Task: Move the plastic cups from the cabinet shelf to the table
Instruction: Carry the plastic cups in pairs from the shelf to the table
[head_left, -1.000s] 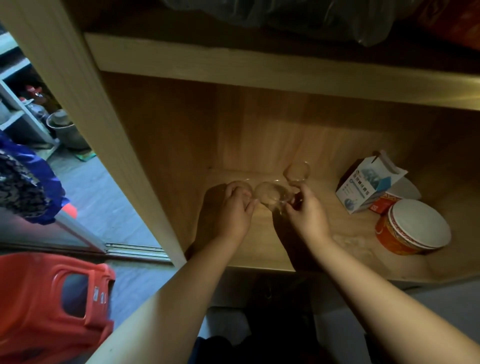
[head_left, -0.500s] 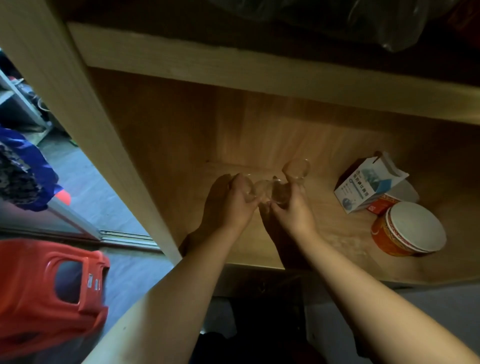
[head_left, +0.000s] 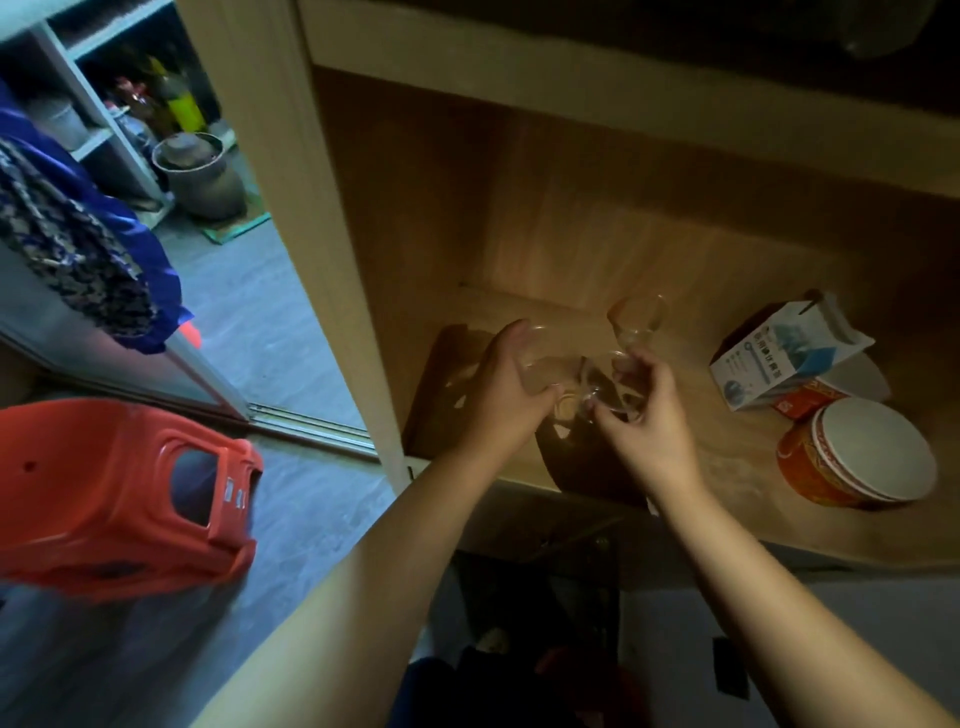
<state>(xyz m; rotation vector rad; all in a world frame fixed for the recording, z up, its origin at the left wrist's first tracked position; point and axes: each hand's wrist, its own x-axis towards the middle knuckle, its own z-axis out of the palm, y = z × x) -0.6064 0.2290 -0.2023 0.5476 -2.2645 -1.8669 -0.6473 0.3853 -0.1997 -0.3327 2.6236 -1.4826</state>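
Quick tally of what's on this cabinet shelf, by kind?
Clear plastic cups: 3, one in left hand, one in right hand, one standing behind
White-and-blue carton: 1
Orange lidded bowl: 1
Red pack, partly hidden: 1
Total: 6

I'm facing a light wooden cabinet (head_left: 332, 260); its inside is dim, with a warm patch of light on the back panel (head_left: 597, 234). To my left, the grey floor (head_left: 270, 322) runs past a metal door track (head_left: 311, 428). A red plastic stool (head_left: 104, 493) sits near me on the floor. Farther back, a white rack (head_left: 91, 98) stands beside a dark pot (head_left: 200, 176).
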